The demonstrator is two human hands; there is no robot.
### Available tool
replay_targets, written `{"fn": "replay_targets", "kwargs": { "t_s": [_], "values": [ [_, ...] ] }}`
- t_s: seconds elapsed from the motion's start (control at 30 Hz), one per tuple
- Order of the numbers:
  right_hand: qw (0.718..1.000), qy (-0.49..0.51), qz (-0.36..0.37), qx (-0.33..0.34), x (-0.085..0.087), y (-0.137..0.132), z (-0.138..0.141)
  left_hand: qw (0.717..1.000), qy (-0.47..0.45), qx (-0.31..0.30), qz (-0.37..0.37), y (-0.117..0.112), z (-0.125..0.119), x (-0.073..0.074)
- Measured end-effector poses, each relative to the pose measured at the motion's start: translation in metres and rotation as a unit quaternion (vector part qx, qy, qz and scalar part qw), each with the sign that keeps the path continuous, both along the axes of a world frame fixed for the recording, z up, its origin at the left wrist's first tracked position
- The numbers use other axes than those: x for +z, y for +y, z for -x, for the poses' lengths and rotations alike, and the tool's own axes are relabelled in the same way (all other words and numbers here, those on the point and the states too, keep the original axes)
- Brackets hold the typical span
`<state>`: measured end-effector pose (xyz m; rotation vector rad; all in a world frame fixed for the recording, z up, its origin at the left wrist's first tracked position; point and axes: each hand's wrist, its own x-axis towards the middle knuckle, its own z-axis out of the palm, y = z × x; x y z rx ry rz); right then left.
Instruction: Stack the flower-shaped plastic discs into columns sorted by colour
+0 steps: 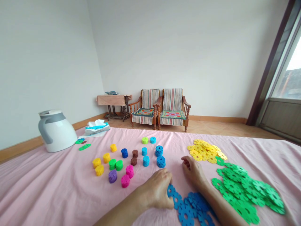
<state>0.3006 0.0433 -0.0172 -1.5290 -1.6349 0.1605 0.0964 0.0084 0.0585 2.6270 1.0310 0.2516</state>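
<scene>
My left hand (pixel 158 190) is low over the pink cloth, with its fingers curled and its thumb bent toward them. The edge of a blue flower-shaped disc (pixel 171 190) shows right beside the thumb; what lies inside the grip is hidden. My right hand (pixel 193 171) is a little farther out, apart from the left, fingers bent inward with their tips partly hidden. Below and between the forearms lies a loose pile of blue discs (pixel 186 215). Just beyond my left hand are two short stacks of blue discs (pixel 161 162).
Several small coloured stacks, among them a purple stack (pixel 113 176), stand at left centre. Yellow discs (pixel 202 149) and green discs (pixel 244 188) are heaped at right. A white jug (pixel 60 133) and a tissue box (pixel 97 128) are at the far left. Chairs (pixel 172 108) stand beyond.
</scene>
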Motion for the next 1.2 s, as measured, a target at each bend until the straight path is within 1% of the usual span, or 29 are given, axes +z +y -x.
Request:
{"fn": "replay_targets", "kwargs": {
  "t_s": [0.17, 0.27, 0.37, 0.5, 0.6, 0.67, 0.77, 0.93, 1.2],
  "values": [
    [1.0, 0.002, -0.004, -0.001, -0.001, 0.001, 0.0, 1.0, -0.013, 0.006, -0.007, 0.0, 0.002, -0.003],
    [1.0, 0.001, -0.004, -0.005, -0.001, 0.0, 0.0, 1.0, -0.019, 0.007, -0.002, 0.003, 0.006, 0.0],
    [1.0, -0.004, 0.001, -0.007, 0.0, 0.0, 0.0, 0.999, -0.042, 0.03, -0.018, 0.013, 0.013, 0.011],
    [1.0, -0.001, -0.003, -0.007, -0.001, 0.001, 0.001, 0.991, -0.064, 0.098, -0.07, 0.035, 0.021, 0.029],
    [1.0, 0.005, -0.007, -0.007, -0.001, 0.002, 0.0, 0.987, -0.064, 0.113, -0.093, 0.053, 0.02, 0.035],
    [1.0, 0.006, -0.009, -0.009, -0.001, 0.001, 0.001, 0.986, -0.062, 0.115, -0.107, 0.061, 0.016, 0.034],
    [1.0, 0.008, -0.012, -0.01, 0.001, 0.0, 0.002, 0.985, -0.056, 0.108, -0.122, 0.067, 0.007, 0.028],
    [1.0, 0.007, -0.015, -0.013, 0.003, -0.002, 0.003, 0.986, -0.039, 0.103, -0.129, 0.066, -0.001, 0.018],
    [1.0, 0.002, -0.007, -0.012, 0.004, -0.001, 0.003, 0.985, -0.023, 0.111, -0.127, 0.068, -0.003, 0.007]
  ]
}}
